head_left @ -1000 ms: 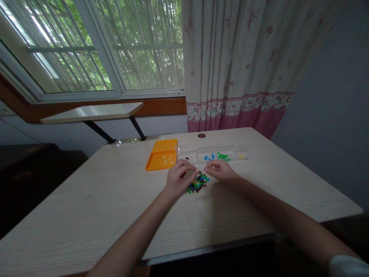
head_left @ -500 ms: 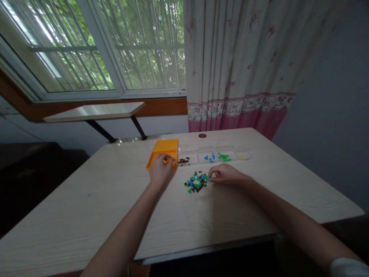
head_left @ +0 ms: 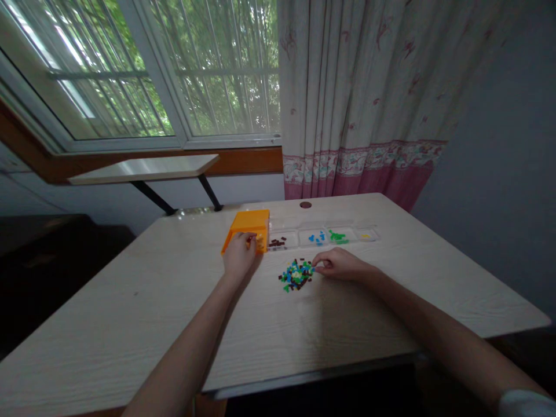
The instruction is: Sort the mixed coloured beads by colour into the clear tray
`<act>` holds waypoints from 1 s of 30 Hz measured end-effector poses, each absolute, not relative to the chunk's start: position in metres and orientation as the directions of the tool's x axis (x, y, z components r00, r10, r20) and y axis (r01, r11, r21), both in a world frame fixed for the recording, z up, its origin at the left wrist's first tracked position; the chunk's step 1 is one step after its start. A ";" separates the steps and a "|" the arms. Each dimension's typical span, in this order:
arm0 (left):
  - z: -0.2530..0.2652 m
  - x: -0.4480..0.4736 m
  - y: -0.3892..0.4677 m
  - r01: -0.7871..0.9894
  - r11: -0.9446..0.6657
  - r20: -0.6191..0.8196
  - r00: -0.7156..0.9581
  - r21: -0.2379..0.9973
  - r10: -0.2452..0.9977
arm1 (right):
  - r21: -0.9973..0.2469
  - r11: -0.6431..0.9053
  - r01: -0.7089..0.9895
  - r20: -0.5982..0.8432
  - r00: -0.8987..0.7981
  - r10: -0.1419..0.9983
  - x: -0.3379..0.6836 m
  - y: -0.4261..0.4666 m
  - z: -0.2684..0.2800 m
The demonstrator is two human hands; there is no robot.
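Observation:
My left hand (head_left: 240, 250) is over the open orange box (head_left: 251, 219), thumb and fingers bent together. Whatever they may pinch is too small to make out. Pale yellowish pieces (head_left: 259, 241) lie in the box beside its fingertips. My right hand (head_left: 341, 263) rests at the right edge of a pile of small plastic pieces (head_left: 296, 274) in blue, green, brown and pale yellow. Its thumb and forefinger are closed at the outermost pieces; what is between them cannot be made out.
Beyond the pile runs a row of clear trays (head_left: 290, 238). Dark brown pieces (head_left: 278, 241), blue pieces (head_left: 317, 237), green pieces (head_left: 337, 236) and a yellow bit (head_left: 365, 236) lie in separate compartments. A raised shelf (head_left: 145, 168) stands at the table's back left.
My left fingers have shifted slightly left, uncovering more of the pale pieces in the orange box. The right thumb and forefinger have moved slightly at the pile's edge.

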State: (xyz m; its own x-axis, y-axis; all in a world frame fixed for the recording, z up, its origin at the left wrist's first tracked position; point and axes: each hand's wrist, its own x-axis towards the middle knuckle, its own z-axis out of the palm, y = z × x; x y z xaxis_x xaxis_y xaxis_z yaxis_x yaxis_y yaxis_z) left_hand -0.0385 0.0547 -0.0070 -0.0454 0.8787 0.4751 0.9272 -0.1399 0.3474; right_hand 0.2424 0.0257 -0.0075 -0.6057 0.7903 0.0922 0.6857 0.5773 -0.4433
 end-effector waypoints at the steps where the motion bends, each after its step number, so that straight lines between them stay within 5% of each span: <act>1: -0.006 -0.036 0.053 0.918 -0.181 0.490 -0.016 0.353 0.871 | -0.440 0.577 0.688 0.091 -0.606 0.791 0.242 0.026 -0.008; 7: -0.003 -0.006 0.030 0.759 -0.587 0.478 0.419 0.281 0.772 | -0.443 0.577 0.686 0.095 -0.605 0.791 0.241 0.025 -0.011; 12: 0.000 0.019 0.011 0.634 -0.750 0.360 0.667 0.188 0.653 | -0.426 0.593 0.683 0.165 -0.586 0.793 0.236 0.020 -0.010; 19: 0.001 0.022 0.008 0.610 -0.747 0.366 0.652 0.266 0.663 | -0.410 0.667 0.622 0.371 -0.554 0.745 0.226 0.015 -0.015; 30: -0.002 0.023 0.010 0.574 -0.745 0.433 0.607 0.340 0.666 | -0.381 0.684 0.623 0.462 -0.513 0.724 0.223 0.017 -0.019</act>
State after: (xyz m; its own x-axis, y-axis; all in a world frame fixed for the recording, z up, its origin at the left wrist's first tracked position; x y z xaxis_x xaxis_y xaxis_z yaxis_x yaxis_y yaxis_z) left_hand 0.0230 0.0103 -0.0023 0.6068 0.6663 0.4334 0.5743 -0.7445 0.3404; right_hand 0.2230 0.0165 -0.0188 -0.5126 0.7238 0.4619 0.6225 0.6838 -0.3806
